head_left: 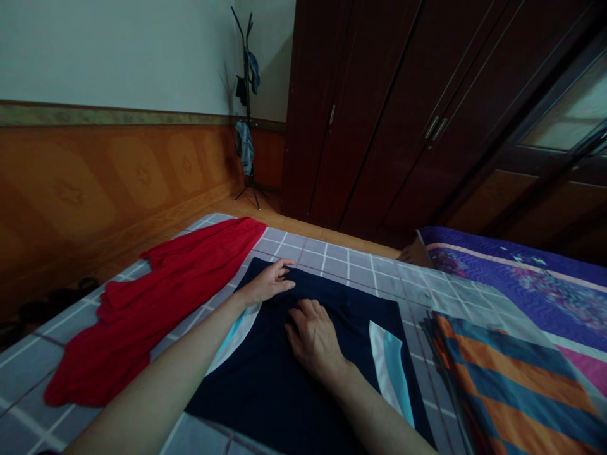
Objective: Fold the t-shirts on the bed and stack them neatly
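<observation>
A navy garment (279,360) with white and light blue side panels lies spread on a grey checked bedsheet (351,260). Its exact kind I cannot make out. Near its far left corner is my left hand (269,282), thumb and fingers apart, over the cloth's upper edge. My right hand (315,338) rests on the middle of the garment, its fingers slightly bent and the thumb spread away from them. Small wrinkles show in the fabric beside the right fingers. Neither hand grips anything visible.
A crumpled red cloth (175,297) lies to the left. On the right is a folded orange-and-blue checked fabric (516,379), with a purple patterned bedcover (493,259) beyond. A coat rack (246,107) and dark wardrobe (370,114) stand past the bed.
</observation>
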A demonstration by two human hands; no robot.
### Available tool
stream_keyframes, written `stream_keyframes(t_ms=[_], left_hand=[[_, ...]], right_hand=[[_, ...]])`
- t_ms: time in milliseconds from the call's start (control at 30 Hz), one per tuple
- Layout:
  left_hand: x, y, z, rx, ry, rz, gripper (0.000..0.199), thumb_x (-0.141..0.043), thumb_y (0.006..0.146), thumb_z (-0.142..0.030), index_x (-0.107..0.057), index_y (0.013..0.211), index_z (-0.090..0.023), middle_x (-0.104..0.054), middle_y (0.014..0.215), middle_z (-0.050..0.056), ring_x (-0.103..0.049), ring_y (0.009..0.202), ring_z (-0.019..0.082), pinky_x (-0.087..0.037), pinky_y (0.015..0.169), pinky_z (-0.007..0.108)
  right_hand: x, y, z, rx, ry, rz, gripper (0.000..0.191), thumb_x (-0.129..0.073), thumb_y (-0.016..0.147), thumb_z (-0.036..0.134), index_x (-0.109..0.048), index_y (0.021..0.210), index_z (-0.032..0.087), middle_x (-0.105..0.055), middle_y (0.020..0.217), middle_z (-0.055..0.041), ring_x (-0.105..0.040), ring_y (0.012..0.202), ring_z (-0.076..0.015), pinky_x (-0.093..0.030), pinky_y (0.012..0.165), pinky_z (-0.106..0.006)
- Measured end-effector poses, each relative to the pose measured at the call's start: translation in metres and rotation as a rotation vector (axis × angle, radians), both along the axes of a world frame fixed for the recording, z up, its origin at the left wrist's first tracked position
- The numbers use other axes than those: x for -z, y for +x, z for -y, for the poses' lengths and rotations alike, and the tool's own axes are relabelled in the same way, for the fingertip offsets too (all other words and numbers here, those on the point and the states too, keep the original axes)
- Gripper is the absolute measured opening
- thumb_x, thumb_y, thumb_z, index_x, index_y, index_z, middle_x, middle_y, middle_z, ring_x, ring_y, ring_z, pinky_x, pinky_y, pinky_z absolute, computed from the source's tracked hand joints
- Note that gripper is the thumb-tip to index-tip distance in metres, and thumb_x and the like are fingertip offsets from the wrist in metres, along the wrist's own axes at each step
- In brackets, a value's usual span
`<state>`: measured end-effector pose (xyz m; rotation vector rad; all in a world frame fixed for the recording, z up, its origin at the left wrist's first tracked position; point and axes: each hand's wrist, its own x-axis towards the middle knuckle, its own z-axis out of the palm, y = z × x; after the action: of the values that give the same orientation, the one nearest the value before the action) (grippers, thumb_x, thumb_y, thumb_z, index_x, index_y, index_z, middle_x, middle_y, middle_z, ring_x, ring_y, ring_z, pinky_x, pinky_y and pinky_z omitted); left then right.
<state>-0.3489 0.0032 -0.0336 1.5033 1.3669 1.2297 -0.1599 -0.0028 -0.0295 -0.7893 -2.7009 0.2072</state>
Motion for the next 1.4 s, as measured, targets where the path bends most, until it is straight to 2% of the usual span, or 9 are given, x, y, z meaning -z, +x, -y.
stream_keyframes(t_ms=[167,267,333,400,667,933,1100,1200,1400], left_hand=[[0.01,0.002,-0.007,-0.111,0.067,-0.14,0.044,-0.051,0.074,-0.008,-0.05,0.118,-0.017,-0.059,0.121,0.011,-0.055,0.114,0.019,-0.044,0.094,0.032],[0.011,0.001,-0.006,-0.168,0.044,-0.23,0.047,-0.055,0.078,-0.017,-0.048,0.124,-0.016,-0.06,0.118,0.012,-0.064,0.089,0.016,-0.049,0.081,0.03],[0.01,-0.003,-0.004,-0.197,0.021,-0.306,0.054,-0.061,0.075,-0.024,-0.047,0.127,-0.016,-0.063,0.112,0.01,-0.061,0.067,0.012,-0.049,0.072,0.028],[0.008,-0.009,-0.001,-0.235,0.009,-0.391,0.055,-0.064,0.073,-0.026,-0.049,0.126,-0.017,-0.063,0.108,0.008,-0.056,0.06,0.01,-0.047,0.069,0.027],[0.001,-0.016,0.006,-0.176,-0.045,-0.642,0.04,-0.065,0.075,-0.038,-0.062,0.111,-0.02,-0.064,0.074,-0.001,-0.058,0.067,0.015,-0.038,0.06,0.024],[-0.011,-0.014,0.009,-0.074,-0.127,-0.776,0.043,-0.063,0.078,-0.035,-0.057,0.118,-0.022,-0.066,0.075,-0.003,-0.062,0.071,0.015,-0.039,0.062,0.022],[-0.022,-0.022,0.016,-0.103,-0.174,-0.902,0.051,-0.067,0.073,-0.05,-0.06,0.114,-0.021,-0.068,0.084,0.004,-0.063,0.083,0.023,-0.041,0.066,0.027],[-0.029,-0.028,0.026,-0.17,-0.189,-0.959,0.052,-0.065,0.075,-0.05,-0.059,0.115,-0.018,-0.067,0.092,0.009,-0.061,0.091,0.027,-0.042,0.071,0.03],[-0.04,-0.051,0.073,-0.224,-0.208,-0.955,0.032,-0.058,0.082,-0.037,-0.061,0.108,-0.019,-0.067,0.085,0.003,-0.061,0.081,0.019,-0.04,0.067,0.025]], right_hand=[[-0.003,0.001,0.0,0.012,-0.003,-0.052,0.017,-0.052,0.085,0.021,-0.065,0.097,0.02,-0.06,0.101,-0.0085,-0.052,0.092,-0.0229,-0.042,0.08,-0.034],[-0.003,0.002,-0.002,0.051,0.037,-0.052,0.03,-0.051,0.087,0.029,-0.062,0.113,0.018,-0.056,0.121,-0.0125,-0.047,0.113,-0.0292,-0.038,0.094,-0.042],[0.0,0.002,-0.004,0.074,0.042,-0.002,0.044,-0.05,0.088,0.037,-0.056,0.125,0.015,-0.048,0.135,-0.0152,-0.037,0.127,-0.0343,-0.03,0.103,-0.048],[0.004,0.002,-0.005,0.083,0.014,0.063,0.053,-0.047,0.089,0.044,-0.051,0.132,0.013,-0.041,0.142,-0.0162,-0.03,0.133,-0.0363,-0.024,0.107,-0.051],[0.008,0.001,-0.006,0.083,-0.031,0.146,0.062,-0.041,0.091,0.052,-0.042,0.14,0.014,-0.029,0.149,-0.0154,-0.02,0.138,-0.0346,-0.019,0.11,-0.05],[0.006,0.0,-0.008,0.085,-0.023,0.185,0.064,-0.041,0.09,0.053,-0.04,0.141,0.014,-0.028,0.15,-0.0152,-0.019,0.138,-0.0348,-0.019,0.111,-0.049],[0.006,0.0,-0.007,0.086,0.001,0.199,0.065,-0.042,0.09,0.052,-0.039,0.141,0.014,-0.028,0.149,-0.0156,-0.02,0.138,-0.0355,-0.02,0.111,-0.049],[0.008,0.0,-0.007,0.088,0.009,0.202,0.065,-0.042,0.09,0.053,-0.039,0.141,0.013,-0.028,0.149,-0.0162,-0.021,0.137,-0.0361,-0.021,0.11,-0.05],[0.009,-0.001,-0.007,0.083,0.046,0.152,0.065,-0.045,0.089,0.051,-0.04,0.14,0.011,-0.028,0.149,-0.0194,-0.021,0.137,-0.038,-0.021,0.11,-0.052]])
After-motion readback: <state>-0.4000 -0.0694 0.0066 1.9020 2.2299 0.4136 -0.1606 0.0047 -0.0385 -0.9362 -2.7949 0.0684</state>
